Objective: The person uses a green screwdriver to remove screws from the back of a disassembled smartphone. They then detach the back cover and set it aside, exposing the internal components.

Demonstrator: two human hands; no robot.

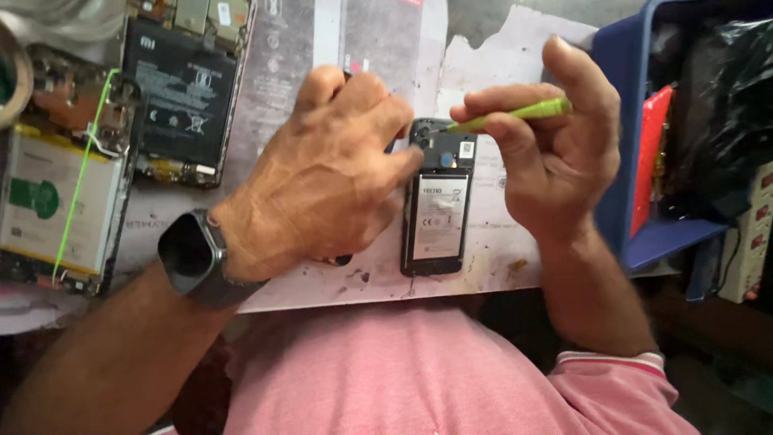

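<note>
— Where was the opened phone (pixel 437 209)?

— It lay back-up on the grey work mat (pixel 274 80), just in front of the person's chest, its rear cover off and its white-labelled battery showing. Its top end, around the camera, sat between the two hands.

— What did the right hand (pixel 555 153) have?

— A thin green screwdriver (pixel 515 113). The thumb and the curled fingers were pinched closed around its handle, and its tip came down at the phone's upper left corner, by the camera.

— And the left hand (pixel 326 177)?

— It rested on the mat just beside the phone, fingers bent together, the fingertips pressing against the phone's left edge near the top. A dark edge showed beneath the palm, but I couldn't tell what it was. A black smartwatch (pixel 193 258) sat on that wrist.

— What lay around them?

— Further left on the mat, well apart, lay another opened phone with a black battery (pixel 181 97), and beside it a third with a white battery (pixel 52 209) and a green wire across it. To the right stood a blue plastic bin (pixel 624 161), touching the mat's edge.
</note>
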